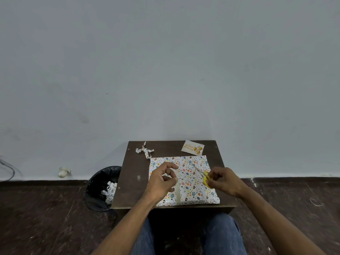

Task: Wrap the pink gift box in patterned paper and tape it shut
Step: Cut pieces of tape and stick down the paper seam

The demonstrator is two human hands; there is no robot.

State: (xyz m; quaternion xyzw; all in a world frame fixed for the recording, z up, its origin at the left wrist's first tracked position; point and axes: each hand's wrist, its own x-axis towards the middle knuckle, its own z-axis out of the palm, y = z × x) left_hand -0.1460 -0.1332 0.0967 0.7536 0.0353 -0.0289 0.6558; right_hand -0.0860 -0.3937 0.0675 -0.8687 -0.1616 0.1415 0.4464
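The gift box (191,181) lies flat on the small dark table (132,173), covered in white paper patterned with coloured balloons; no pink shows. A pale strip of tape (178,194) runs down its seam. My left hand (161,181) hovers over the box's left half with fingers curled, thumb and fingertips pinching near the top of the tape strip. My right hand (223,181) grips the yellow handles of small scissors (203,176), whose blades point up and left over the box.
A "Happy Birthday" card (192,147) lies at the table's back right. A crumpled paper offcut (144,151) sits at the back left. A black-lined bin (103,188) with paper scraps stands on the floor left of the table. My knees are under the front edge.
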